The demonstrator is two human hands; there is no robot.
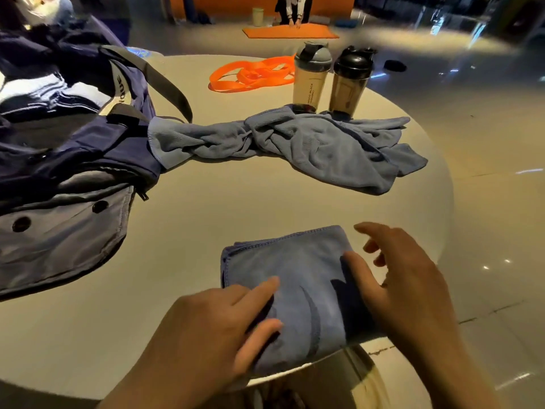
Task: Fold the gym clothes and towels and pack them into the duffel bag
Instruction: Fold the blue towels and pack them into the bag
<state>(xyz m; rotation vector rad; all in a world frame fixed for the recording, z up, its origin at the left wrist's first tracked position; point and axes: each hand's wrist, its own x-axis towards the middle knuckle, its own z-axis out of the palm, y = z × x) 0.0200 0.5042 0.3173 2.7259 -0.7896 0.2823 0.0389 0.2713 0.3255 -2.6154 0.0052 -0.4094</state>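
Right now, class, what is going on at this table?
A person is folding towels to pack. Both hands, left hand and right hand, rest with fairly straight fingers on a folded blue towel at the near edge of the table. A second blue towel lies crumpled farther back, in front of two shaker bottles. The open duffel bag sits at the left, with clothes already inside.

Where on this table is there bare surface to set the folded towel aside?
Bare table runs between the folded towel and the crumpled towel, and nearer, left of the left hand, below the duffel bag. The far side is crowded: shaker bottles, orange bands.
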